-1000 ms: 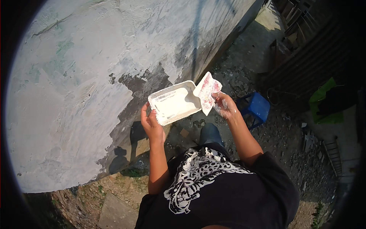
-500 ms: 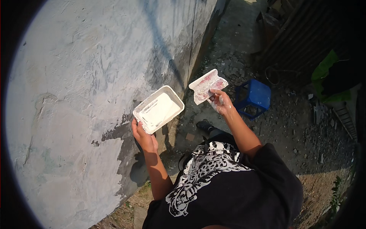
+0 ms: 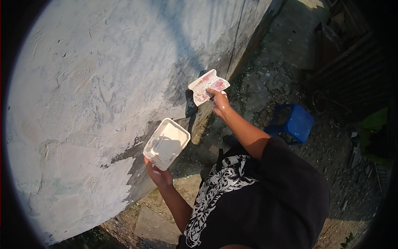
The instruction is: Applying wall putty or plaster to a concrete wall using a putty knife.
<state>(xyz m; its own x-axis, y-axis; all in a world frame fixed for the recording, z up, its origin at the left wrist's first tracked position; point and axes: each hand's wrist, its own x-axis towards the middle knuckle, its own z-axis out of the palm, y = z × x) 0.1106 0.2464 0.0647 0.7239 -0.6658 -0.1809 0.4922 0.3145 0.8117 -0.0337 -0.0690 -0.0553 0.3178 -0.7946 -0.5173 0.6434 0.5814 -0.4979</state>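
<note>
1. Head view. Left hand: gripping the near edge of a whitish rectangular shallow tray, white material inside; tray tilted, close to the wall.
2. Right hand: white-smeared, pinching a white, red-blotched, creased flat spreader, thumb on its upper face. Spreader beyond the tray, apart from it, near the grey-white, patchily coated wall; contact with wall cannot be told.
3. Blue four-legged stool: on the rubble-strewn ground, right of the right forearm.
</note>
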